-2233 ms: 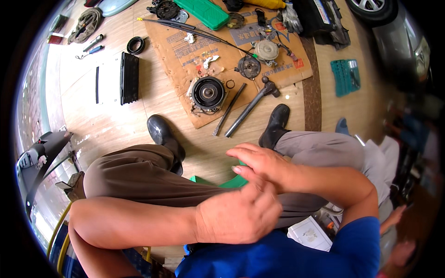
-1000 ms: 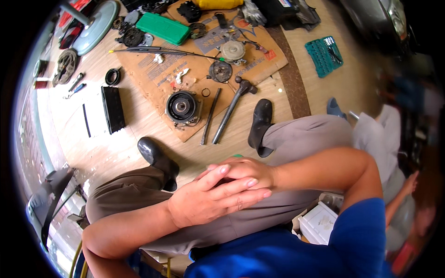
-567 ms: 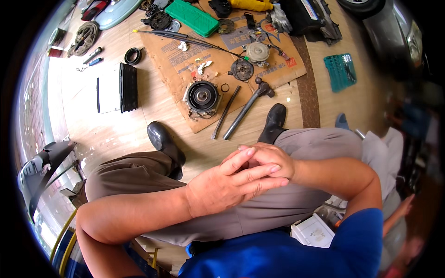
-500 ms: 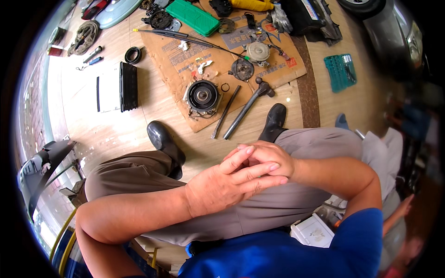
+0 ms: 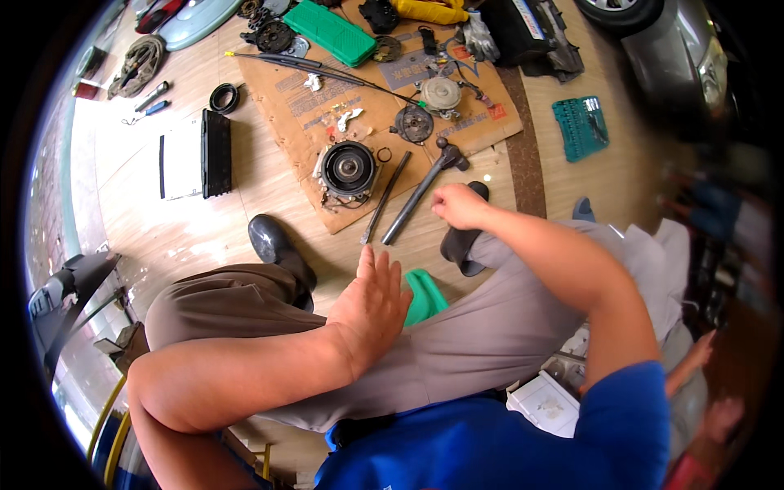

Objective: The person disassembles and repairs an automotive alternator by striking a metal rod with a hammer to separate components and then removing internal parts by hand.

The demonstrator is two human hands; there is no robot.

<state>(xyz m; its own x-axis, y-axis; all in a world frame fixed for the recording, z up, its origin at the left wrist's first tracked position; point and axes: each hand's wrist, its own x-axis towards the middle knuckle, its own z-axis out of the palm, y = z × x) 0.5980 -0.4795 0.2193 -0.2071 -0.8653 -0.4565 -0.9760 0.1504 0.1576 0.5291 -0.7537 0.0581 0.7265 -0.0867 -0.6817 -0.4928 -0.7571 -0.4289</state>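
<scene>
My left hand [image 5: 376,302] is over my lap, fingers stretched forward, holding nothing. My right hand [image 5: 459,206] hovers by my right shoe, its fingers curled in with nothing visible in them. Just left of it lies a ball-peen hammer [image 5: 415,202] with a long metal handle, apart from the hand. A thin dark metal bar [image 5: 386,198] rests beside the hammer. Farther left, on a flattened cardboard sheet [image 5: 282,135], stands a round machine part with a black pulley [image 5: 349,167], which looks like a compressor. A small black ring [image 5: 385,154] lies next to it.
Near the pulley lie a disc plate [image 5: 413,123], a silver round part [image 5: 441,95] and a green case [image 5: 331,33]. A black-and-white box [image 5: 214,155] stands left. A teal tool case [image 5: 581,128] and car [image 5: 678,57] are right. Something green [image 5: 425,296] shows between my legs.
My clasped hands have come apart. The right one has moved forward toward the hammer, while the left has stayed over my lap with its fingers now pointing forward. The view has shifted slightly.
</scene>
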